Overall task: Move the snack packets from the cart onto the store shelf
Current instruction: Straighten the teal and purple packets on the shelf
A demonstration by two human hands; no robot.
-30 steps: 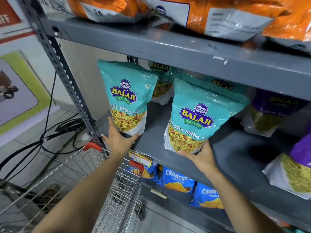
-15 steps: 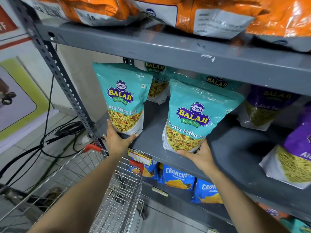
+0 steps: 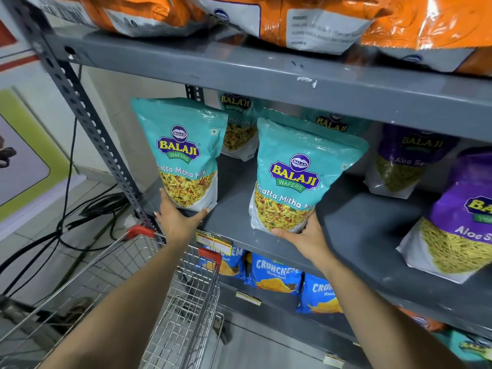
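Two teal Balaji Khatta Mitha Mix packets stand upright on the grey middle shelf point(image 3: 234, 225). My left hand point(image 3: 178, 221) grips the bottom of the left teal packet point(image 3: 181, 153) at the shelf's left end. My right hand point(image 3: 303, 239) holds the bottom edge of the right teal packet point(image 3: 303, 171), near the shelf's front edge. More teal packets point(image 3: 237, 123) stand behind them. The wire cart point(image 3: 170, 291) with red corners sits below my left arm; its contents are hidden from view.
Purple Aloo Sev packets point(image 3: 466, 217) fill the shelf's right side. Orange packets point(image 3: 306, 20) lie on the shelf above. Blue Crunchex packets point(image 3: 274, 272) stand on the shelf below. A perforated upright post point(image 3: 87, 121) borders the left. Black cables point(image 3: 66, 214) trail over the floor.
Both hands stay on the packets' bottoms. The left packet has shifted slightly further back on the shelf; the view has tilted a little.
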